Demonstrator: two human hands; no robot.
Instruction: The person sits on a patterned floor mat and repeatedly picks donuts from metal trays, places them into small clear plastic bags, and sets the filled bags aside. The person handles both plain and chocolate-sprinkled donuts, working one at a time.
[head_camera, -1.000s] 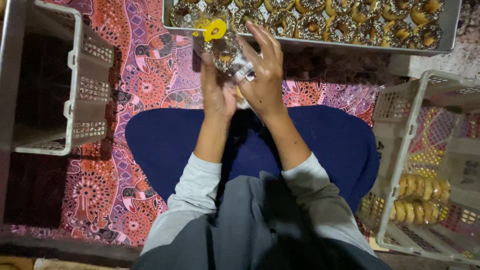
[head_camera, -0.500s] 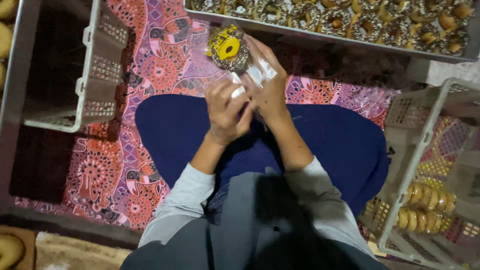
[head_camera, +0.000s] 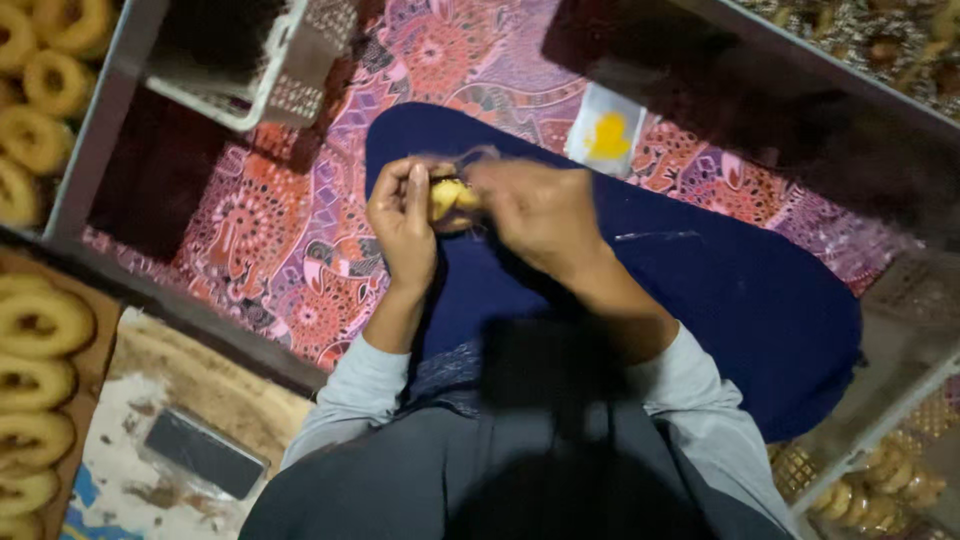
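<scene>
Hands meet over the lap, above dark blue cloth (head_camera: 700, 290). Left hand (head_camera: 405, 215) curled, fingers closed around a small yellow packet (head_camera: 447, 195) held between both hands. Right hand (head_camera: 540, 210) blurred, fingers pinched at the packet's other side; grip detail unclear. Clear bag with yellow print (head_camera: 607, 135) lies on the patterned mat (head_camera: 300, 260) just beyond. Ring-shaped pastries (head_camera: 40, 330) on tray at left.

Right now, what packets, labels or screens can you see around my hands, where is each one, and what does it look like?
Clear packet: lying on the dark blue lap cloth beyond the hands, rectangular, with a yellow label patch.
Small wrapped item: between the left hand and right hand, yellowish, blurred.
Phone: lower left on the floor, dark flat rectangle, screen off.
</scene>
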